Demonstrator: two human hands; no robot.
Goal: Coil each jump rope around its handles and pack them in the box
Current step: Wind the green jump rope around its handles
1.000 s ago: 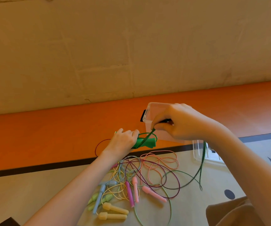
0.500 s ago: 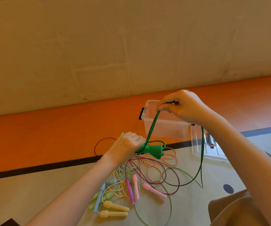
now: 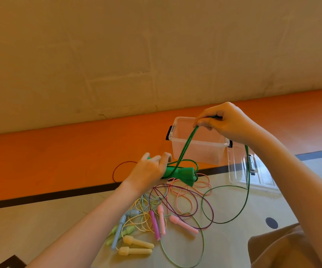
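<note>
Item in hand: green jump rope. Left hand (image 3: 148, 170) curls round the paired green handles (image 3: 179, 174), held level above the floor (image 3: 233, 206) so they serve as a spool; at least one turn of cord already crosses them. Right hand (image 3: 227, 123) pinches the green cord (image 3: 184, 149) between thumb and fingers, raised up and away from the handles, apparently to keep the strand taut for the next turn. Slack: the rest of the cord drops from the right hand and loops on the floor near the box lid, a good length not yet wound, so the coil is judged early. Destination: clear box (image 3: 197, 149), open, standing on the floor at the far edge of the pale area where the orange strip begins, just behind the hands for a short reach; nothing can be made out inside it. Its clear lid (image 3: 257, 178) lies flat to the right of it, out of the way. Awaiting: a loose pile of ropes (image 3: 166, 213) on the floor under the forearms, with pink, purple, yellow, blue and pale green handles, cords overlapping one another. Risk, as judged: the trailing green loop lies over the purple and pink cords and may drag them along.
</note>
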